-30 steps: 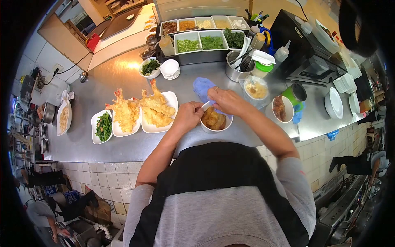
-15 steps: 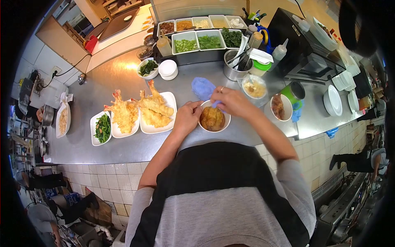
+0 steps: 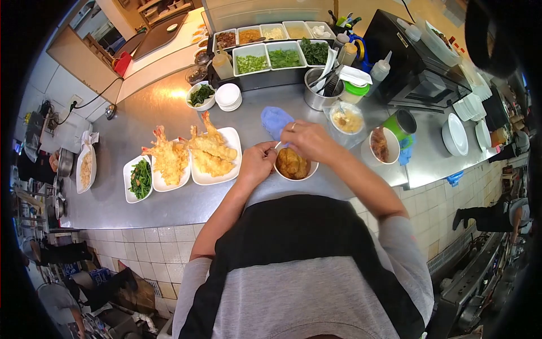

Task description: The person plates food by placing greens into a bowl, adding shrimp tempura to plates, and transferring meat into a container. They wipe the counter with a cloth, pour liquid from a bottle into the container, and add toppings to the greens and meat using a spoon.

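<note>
A white bowl [image 3: 296, 177] with a golden-brown piece of food [image 3: 293, 163] in sauce stands at the counter's front edge. My left hand [image 3: 258, 163] is closed at its left side, fingertips on the rim. Over the far rim, my right hand [image 3: 311, 140] is closed with fingers pointing down, and a bit of pale blue cloth shows under them. A larger blue cloth [image 3: 276, 121] lies on the counter just behind the bowl, close to the right fingertips.
Left of the bowl are two white plates of fried tempura [image 3: 215, 155] and a dish of greens [image 3: 139, 178]. Topping trays [image 3: 251, 59] line the back. To the right stand a bowl of meat [image 3: 380, 145], a bagged bowl [image 3: 346, 118], a utensil pot [image 3: 322, 97] and a microwave [image 3: 432, 76].
My right hand has moved slightly left along the bowl's far rim. My left hand stays at the left rim, and the bowl has barely shifted.
</note>
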The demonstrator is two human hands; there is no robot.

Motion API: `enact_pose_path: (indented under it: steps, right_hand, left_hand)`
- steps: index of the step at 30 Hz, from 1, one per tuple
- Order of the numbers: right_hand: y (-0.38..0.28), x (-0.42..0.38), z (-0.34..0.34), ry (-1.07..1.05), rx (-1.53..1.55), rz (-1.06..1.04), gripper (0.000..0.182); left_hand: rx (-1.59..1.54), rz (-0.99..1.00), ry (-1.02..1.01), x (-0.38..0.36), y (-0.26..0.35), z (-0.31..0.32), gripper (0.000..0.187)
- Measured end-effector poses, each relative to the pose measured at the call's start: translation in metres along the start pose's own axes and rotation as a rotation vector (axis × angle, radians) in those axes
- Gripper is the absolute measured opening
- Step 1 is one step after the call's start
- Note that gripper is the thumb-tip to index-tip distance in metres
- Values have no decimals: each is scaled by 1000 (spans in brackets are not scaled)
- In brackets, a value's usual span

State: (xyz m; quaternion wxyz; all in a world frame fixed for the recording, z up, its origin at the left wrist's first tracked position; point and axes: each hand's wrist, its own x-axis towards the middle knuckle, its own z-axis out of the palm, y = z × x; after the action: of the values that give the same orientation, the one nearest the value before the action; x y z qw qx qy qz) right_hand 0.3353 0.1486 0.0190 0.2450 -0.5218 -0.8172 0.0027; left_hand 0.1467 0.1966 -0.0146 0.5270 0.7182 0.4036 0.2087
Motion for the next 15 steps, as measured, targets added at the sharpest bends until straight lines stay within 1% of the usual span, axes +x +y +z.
enact_pose_path:
  steps: [1, 2, 4, 5, 6, 7, 8, 9, 10, 11, 12, 13, 14, 15]
  right_hand:
    - [-2, 1, 6, 54, -48, -80, 15]
    - [-1, 1, 9, 54, -45, -82, 15]
    - [1, 2, 11, -18, -62, 56, 17]
    - [7, 1, 9, -18, -61, 55, 17]
    - [17, -1, 5, -35, 40, 128, 18]
    - [25, -5, 0, -53, 140, 201, 18]
    - [32, -11, -7, -55, 139, 199, 18]
    - [38, -17, -16, -14, 188, 299, 20]
    - [39, -19, -28, 27, 238, 400, 22]
    - [38, -23, -41, 27, 238, 401, 22]
    - [29, -22, -61, 34, 296, 558, 20]
    - [23, -24, -72, 42, 353, 715, 18]
    - [23, -28, -70, 39, 353, 718, 18]
    - [23, -31, -67, 81, 469, 694, 18]
  left_hand:
    - [22, 8, 21, 0, -1, 0, 27]
    - [45, 14, 45, -1, -2, -1, 28]
    - [8, -13, 69, -5, 1, -3, 28]
    - [-31, -36, 87, -7, 2, -3, 28]
    - [-32, -36, 88, -10, -1, -3, 28]
    - [-139, -42, 115, -14, -6, -2, 29]
    - [-246, -48, 142, -18, -9, -2, 31]
    - [-247, -47, 144, -22, -8, -7, 31]
    - [-74, -90, 67, -27, -3, -16, 33]
    - [99, -133, -11, -31, 4, -22, 36]
    - [97, -134, -10, -32, 13, -24, 36]
    - [289, 61, 112, -31, 23, -27, 38]
    - [480, 256, 232, -29, 36, -29, 40]
    - [441, 302, 145, -23, 54, -29, 48]
